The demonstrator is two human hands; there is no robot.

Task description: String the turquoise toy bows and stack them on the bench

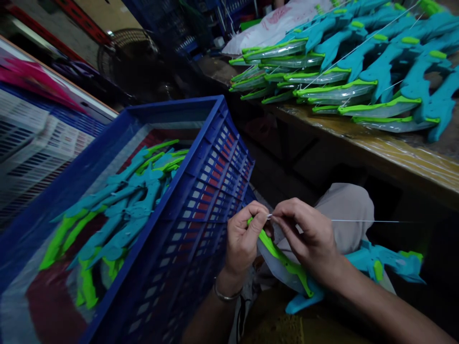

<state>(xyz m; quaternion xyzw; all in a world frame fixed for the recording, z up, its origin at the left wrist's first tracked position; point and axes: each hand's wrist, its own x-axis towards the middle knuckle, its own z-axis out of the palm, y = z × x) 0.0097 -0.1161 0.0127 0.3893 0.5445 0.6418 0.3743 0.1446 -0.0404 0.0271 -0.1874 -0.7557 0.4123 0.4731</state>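
Note:
My left hand is closed around the tip of the bright green limb of a toy bow. The bow has a translucent strip along the limb and a teal body that passes under my right forearm, across my lap. Fingers of my right hand pinch a white string right at the limb's tip, touching the left fingertips. From there the string stretches off to the right, pulled straight. A small white loop or knot shows between the two hands; its exact form is too small to tell.
Left of me stands a blue plastic crate holding several teal and green bows. More bows are stacked on the table ahead to the right, beside a white sack. White baskets stand at far left.

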